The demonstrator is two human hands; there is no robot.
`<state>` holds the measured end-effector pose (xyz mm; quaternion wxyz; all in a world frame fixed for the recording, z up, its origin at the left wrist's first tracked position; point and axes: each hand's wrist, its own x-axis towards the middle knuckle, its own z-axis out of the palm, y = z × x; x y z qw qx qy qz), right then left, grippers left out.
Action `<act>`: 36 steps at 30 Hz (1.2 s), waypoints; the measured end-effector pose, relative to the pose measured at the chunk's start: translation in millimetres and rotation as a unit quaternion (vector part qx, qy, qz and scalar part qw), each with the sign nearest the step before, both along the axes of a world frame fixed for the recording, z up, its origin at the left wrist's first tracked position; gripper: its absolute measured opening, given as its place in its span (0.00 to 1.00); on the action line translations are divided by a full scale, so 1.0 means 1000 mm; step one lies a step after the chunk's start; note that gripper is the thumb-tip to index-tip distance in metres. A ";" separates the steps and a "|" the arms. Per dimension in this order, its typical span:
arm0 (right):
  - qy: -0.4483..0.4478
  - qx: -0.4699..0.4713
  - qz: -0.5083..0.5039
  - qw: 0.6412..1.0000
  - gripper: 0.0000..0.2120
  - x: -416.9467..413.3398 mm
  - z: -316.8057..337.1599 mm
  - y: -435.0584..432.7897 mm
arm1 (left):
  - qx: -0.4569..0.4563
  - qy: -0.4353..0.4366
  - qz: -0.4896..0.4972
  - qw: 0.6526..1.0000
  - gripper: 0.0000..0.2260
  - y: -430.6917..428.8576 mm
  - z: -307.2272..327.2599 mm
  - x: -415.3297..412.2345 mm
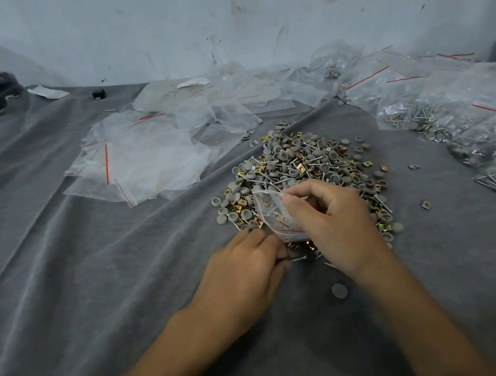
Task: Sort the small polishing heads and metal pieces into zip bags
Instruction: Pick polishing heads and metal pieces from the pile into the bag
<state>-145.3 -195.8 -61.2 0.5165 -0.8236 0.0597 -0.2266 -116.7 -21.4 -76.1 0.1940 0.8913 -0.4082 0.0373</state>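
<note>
Palm-down, right hand [331, 224] around zip bag [271, 213]

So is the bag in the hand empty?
Not empty. Small metal pieces show through the clear bag that the right hand holds.

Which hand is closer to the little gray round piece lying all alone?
Right. The right hand is just beyond the lone gray disc, its wrist beside it; the left hand is farther off to its left.

Grey cloth [93, 273]; clear bags [141, 161] (seemingly red-striped)
</note>
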 end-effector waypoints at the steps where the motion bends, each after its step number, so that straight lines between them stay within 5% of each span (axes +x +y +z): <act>1: -0.001 -0.001 -0.001 1.000 0.07 0.000 0.000 0.000 | 0.011 0.002 0.007 1.000 0.08 0.000 -0.001 0.001; 10: 0.007 -0.008 0.005 1.000 0.06 0.000 -0.001 -0.002 | -0.037 0.042 0.070 0.996 0.05 0.024 0.022 0.012; 22: 0.018 -0.012 0.018 1.000 0.05 0.001 -0.002 0.000 | -0.196 -0.050 0.135 0.970 0.03 0.047 0.049 0.019; 36: 0.020 -0.025 0.017 0.999 0.04 0.000 -0.003 0.002 | -0.164 -0.066 0.065 0.982 0.01 0.030 0.031 0.010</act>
